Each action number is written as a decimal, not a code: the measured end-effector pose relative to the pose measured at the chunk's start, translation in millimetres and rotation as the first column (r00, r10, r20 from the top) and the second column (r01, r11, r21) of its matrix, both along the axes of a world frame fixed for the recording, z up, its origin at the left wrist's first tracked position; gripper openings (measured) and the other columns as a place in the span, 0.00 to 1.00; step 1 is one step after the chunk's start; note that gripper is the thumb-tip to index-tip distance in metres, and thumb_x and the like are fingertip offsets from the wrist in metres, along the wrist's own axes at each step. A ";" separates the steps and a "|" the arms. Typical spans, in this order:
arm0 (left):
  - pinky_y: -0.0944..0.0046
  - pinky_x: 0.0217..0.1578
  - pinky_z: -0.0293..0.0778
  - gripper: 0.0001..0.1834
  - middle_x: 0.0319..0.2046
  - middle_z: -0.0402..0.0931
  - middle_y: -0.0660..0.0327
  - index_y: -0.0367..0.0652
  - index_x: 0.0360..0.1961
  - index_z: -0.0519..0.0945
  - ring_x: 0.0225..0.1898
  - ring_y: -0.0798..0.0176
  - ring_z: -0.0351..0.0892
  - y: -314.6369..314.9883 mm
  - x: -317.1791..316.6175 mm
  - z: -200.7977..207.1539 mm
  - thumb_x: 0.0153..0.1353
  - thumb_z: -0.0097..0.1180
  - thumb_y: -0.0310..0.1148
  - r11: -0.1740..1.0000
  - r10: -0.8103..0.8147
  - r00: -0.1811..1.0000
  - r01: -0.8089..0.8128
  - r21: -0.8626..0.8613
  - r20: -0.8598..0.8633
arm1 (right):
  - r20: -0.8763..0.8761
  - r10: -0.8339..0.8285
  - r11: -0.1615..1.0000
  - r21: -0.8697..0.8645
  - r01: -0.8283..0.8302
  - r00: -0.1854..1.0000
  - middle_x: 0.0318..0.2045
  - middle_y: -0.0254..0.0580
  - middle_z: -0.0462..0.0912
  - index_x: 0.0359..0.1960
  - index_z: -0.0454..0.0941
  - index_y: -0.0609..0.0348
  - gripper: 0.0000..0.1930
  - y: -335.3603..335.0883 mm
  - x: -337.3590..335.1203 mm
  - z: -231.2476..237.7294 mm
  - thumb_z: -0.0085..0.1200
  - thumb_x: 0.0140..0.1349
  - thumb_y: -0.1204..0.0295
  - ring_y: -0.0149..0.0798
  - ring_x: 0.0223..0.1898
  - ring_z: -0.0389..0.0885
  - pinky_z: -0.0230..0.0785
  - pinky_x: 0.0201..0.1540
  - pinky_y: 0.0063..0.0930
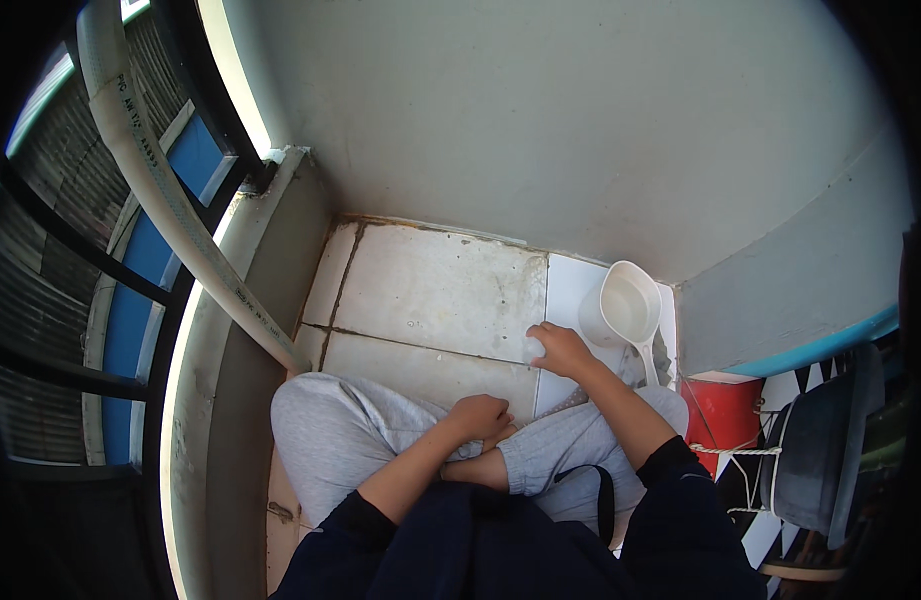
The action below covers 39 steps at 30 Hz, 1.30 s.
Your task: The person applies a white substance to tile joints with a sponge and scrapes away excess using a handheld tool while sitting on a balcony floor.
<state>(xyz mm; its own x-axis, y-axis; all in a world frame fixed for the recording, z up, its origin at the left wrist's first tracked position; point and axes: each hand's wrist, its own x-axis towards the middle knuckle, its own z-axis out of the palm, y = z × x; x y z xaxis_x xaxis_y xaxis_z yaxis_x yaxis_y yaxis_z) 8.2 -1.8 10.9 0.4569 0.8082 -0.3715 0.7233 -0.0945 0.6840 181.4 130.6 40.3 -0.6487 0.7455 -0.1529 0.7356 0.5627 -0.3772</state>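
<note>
Dipper rim (pixel 602 300) near right hand (pixel 562 351)

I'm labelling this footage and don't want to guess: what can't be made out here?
In the head view:
- Right hand: any small pale thing at its fingertips is too washed out to tell.
- Left hand: its palm is hidden behind its own back.
- White plastic long-handled dipper: too little contrast to tell whether it holds water.
- Thick pale plastic hose: upper end cut off by the picture's top edge.
</note>
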 end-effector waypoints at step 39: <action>0.52 0.33 0.69 0.18 0.27 0.76 0.51 0.42 0.29 0.76 0.32 0.48 0.75 -1.8 -1.8 -3.2 0.57 0.43 0.46 0.999 -0.005 1.000 0.005 0.034 -0.016 | 0.119 0.104 0.994 -0.041 -0.100 0.987 0.37 0.44 0.75 0.43 0.70 0.54 0.23 -0.6 3.6 -2.0 0.59 0.42 0.70 0.47 0.39 0.75 0.69 0.40 0.37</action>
